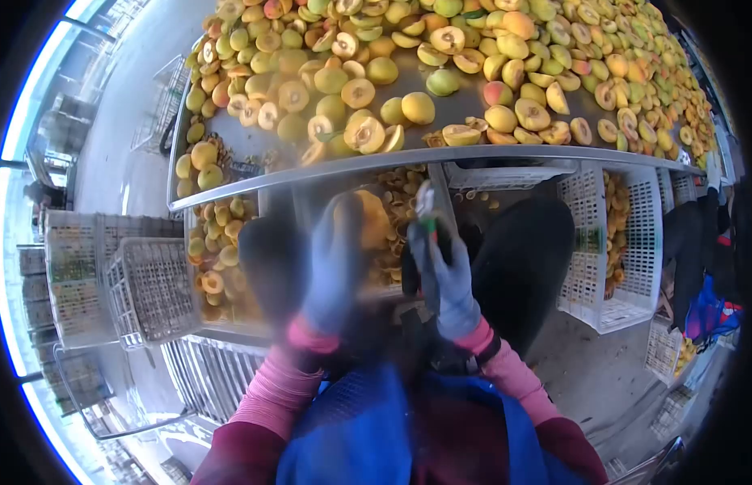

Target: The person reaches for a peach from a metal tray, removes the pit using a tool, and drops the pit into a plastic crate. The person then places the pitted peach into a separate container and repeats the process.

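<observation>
My left hand (335, 263), in a pale glove and smeared by motion, closes round a yellow peach (374, 218) above my lap. Whether the peach is whole or halved is too blurred to tell. My right hand (452, 279), gloved too, grips a small hand tool (428, 217) with green and red on it and a pale upper end. The tool points up toward the table edge, apart from the peach. Beyond both hands, a metal table (428, 166) bears a heap of peaches, many cut in half with the brown pit showing.
Under the table edge stand a crate of peaches (218, 263) on the left and a white crate (582, 242) on the right. Stacked baskets (157, 283) stand at far left. My knees flank a container of peach pieces (396, 194). Another person's dark leg (683, 242) is at right.
</observation>
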{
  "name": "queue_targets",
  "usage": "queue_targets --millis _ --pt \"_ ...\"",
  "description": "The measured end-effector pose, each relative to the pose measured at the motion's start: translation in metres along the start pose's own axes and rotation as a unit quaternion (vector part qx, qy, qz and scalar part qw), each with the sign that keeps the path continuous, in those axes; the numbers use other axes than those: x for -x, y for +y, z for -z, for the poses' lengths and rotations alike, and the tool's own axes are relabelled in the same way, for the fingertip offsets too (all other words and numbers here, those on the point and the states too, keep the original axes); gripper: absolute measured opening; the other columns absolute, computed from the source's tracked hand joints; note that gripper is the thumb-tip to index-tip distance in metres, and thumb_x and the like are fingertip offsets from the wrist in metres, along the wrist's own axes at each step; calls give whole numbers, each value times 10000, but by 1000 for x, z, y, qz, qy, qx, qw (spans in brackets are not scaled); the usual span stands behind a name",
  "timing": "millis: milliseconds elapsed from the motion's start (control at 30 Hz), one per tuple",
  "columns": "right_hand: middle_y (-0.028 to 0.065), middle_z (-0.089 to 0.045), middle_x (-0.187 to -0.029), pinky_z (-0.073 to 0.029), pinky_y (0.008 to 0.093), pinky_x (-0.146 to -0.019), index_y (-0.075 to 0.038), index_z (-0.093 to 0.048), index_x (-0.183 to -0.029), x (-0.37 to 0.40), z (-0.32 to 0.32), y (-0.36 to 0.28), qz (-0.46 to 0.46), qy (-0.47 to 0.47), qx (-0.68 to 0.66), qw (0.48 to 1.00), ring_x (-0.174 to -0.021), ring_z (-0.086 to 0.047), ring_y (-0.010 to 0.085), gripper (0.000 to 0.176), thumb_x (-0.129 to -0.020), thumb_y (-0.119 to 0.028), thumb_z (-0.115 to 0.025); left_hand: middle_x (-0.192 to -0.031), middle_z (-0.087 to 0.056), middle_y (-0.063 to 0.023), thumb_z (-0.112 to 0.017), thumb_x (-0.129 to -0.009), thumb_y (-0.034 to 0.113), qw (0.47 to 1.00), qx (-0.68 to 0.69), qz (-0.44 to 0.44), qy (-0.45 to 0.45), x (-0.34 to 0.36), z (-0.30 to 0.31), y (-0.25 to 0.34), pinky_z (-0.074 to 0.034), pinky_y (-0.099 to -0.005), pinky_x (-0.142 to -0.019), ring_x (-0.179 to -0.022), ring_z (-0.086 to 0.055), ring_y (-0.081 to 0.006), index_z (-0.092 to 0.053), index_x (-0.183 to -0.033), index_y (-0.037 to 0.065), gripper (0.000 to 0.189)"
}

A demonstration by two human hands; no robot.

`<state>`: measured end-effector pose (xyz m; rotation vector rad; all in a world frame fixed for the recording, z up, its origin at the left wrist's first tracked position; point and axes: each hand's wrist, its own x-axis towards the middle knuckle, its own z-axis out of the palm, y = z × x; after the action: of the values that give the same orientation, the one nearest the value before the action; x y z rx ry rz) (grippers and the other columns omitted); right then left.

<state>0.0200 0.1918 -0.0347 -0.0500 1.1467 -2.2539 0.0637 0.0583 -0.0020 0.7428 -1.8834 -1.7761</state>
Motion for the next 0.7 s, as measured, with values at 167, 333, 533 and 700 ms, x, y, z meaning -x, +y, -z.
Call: queue_targets --millis 167,333,533,700 --pt "191 -605 -791 -460 393 -606 0 -540 -1045 19 -17 -7 221 -62 419 879 -694 -608 340 262 -934 -235 -511 -1037 -548 -209 -563 -826 -41 962 -193 -172 -87 2 7 -43 -514 -372 -674 -855 -590 -314 -479 -1212 -47 395" --pt "177 -615 -795 -466 419 -619 -8 -540 -1098 22 -21 -4 233 -37 478 846 -685 -605 352 316 -940 -279 -496 -1038 -541 -227 -554 -817 -51 978 -161 -68 -111 12 5 -24 -508 -406 -658 -840 -581 -346 -465 -1205 -73 399" --pt "208 -599 -888 -463 434 -617 -22 -520 -1189 33 -1 29 183 -30 488 853 -699 -585 366 363 -946 -289 -486 -1015 -566 -222 -507 -868 -12 981 -155 -66 -98 15 9 -48 -501 -385 -704 -842 -586 -327 -476 -1184 -102 330" --pt "105 -566 -805 -442 328 -512 -55 -553 -1070 31 -5 26 -78 -27 175 981 -611 -548 225 347 -945 -374 -500 -1058 -552 -215 -489 -886 58 983 -142 25 -115 14 9 -33 -495 -368 -740 -859 -571 -310 -496 -1192 -95 343"
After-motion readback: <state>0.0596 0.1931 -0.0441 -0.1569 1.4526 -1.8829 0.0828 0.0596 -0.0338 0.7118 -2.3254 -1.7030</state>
